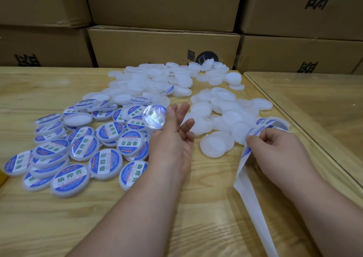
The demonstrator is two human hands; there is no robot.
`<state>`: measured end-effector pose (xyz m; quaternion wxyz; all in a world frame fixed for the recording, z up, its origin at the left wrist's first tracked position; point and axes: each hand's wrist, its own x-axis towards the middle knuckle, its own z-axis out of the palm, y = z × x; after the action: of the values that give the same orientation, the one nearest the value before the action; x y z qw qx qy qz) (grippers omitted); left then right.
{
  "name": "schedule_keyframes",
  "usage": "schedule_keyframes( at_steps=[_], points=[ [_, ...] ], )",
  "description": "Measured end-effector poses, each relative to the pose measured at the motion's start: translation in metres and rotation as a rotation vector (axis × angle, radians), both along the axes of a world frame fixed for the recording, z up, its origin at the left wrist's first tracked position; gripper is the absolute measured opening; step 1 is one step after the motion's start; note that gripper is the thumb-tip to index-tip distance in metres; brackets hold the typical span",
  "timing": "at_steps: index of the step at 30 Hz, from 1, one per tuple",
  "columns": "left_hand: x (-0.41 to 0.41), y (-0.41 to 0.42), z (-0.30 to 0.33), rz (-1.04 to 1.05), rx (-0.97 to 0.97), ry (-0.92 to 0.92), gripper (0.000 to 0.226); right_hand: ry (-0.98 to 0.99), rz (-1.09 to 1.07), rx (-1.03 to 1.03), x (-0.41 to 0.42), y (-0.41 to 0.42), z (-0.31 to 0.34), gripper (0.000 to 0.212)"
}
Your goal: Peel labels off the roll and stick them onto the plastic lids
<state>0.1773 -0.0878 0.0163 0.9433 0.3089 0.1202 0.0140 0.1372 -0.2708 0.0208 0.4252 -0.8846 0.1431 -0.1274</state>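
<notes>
Left hand (pixel 172 139) at 12 o'clock, fingers spread, round blue-white label (pixel 155 117) stuck to its fingertip. Right hand (pixel 275 148) at 3 o'clock pinches the white backing strip (pixel 247 180). Risk: dangling label folds or lands off-centre; bare translucent plastic lids (pixel 218 145) lie between the hands.

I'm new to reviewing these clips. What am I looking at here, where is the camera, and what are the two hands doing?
There is no machine here: a person works with bare hands, filmed by one wide camera worn on the head, looking down at a wooden table. On the left lies a pile of labelled lids with blue and white stickers; further back and right lie plain white lids. The left hand has its fingers spread, and a blurred labelled lid is at its fingertips. The right hand pinches the label strip, which trails toward the camera. Cardboard boxes are stacked behind.
</notes>
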Motion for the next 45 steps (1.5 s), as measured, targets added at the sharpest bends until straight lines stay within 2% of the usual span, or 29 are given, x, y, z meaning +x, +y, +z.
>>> schedule_keyframes(
  at_steps=[4, 8, 10, 12, 15, 18, 20, 22, 28, 31, 37, 41, 45],
  points=[
    [0.002, 0.002, -0.001, 0.022, -0.017, 0.004, 0.032, -0.029, -0.005, 0.023, -0.001, 0.002, 0.003, 0.030],
    [0.002, 0.002, 0.000, 0.022, -0.014, 0.001, 0.025, -0.061, 0.008, 0.055, -0.003, 0.003, 0.004, 0.025],
    [-0.001, 0.001, -0.001, 0.016, 0.078, -0.042, 0.021, -0.081, 0.011, 0.067, -0.003, 0.002, 0.003, 0.023],
    [-0.005, -0.005, -0.004, 0.025, 0.383, -0.133, 0.020, -0.092, 0.011, 0.084, -0.003, 0.002, 0.003, 0.021],
    [-0.016, -0.017, -0.011, 0.036, 0.974, -0.382, 0.026, -0.107, 0.007, 0.137, -0.003, 0.002, 0.003, 0.022],
    [-0.024, -0.024, -0.020, -0.060, 1.614, -0.554, 0.044, -0.125, -0.002, 0.198, -0.004, 0.004, 0.005, 0.025],
    [-0.026, -0.024, -0.021, -0.149, 1.778, -0.512, 0.058, -0.138, -0.001, 0.222, -0.004, 0.004, 0.006, 0.026],
    [-0.025, -0.022, -0.023, -0.182, 1.805, -0.464, 0.061, -0.153, -0.006, 0.234, -0.005, 0.004, 0.005, 0.026],
    [-0.024, -0.022, -0.022, -0.148, 1.772, -0.450, 0.052, -0.165, -0.003, 0.296, -0.002, 0.003, 0.002, 0.030],
    [-0.023, -0.023, -0.017, -0.131, 1.610, -0.422, 0.042, -0.171, 0.004, 0.330, -0.002, 0.003, 0.001, 0.033],
    [-0.030, -0.022, -0.008, -0.129, 1.222, -0.503, 0.021, -0.181, 0.065, 0.307, -0.002, 0.004, -0.001, 0.035],
    [-0.032, -0.022, -0.007, -0.314, 1.095, -0.548, 0.031, -0.205, 0.096, 0.266, -0.001, 0.006, -0.003, 0.029],
    [-0.029, -0.020, -0.009, -0.328, 1.068, -0.545, 0.035, -0.228, 0.150, 0.305, -0.001, 0.005, -0.004, 0.038]
  ],
)
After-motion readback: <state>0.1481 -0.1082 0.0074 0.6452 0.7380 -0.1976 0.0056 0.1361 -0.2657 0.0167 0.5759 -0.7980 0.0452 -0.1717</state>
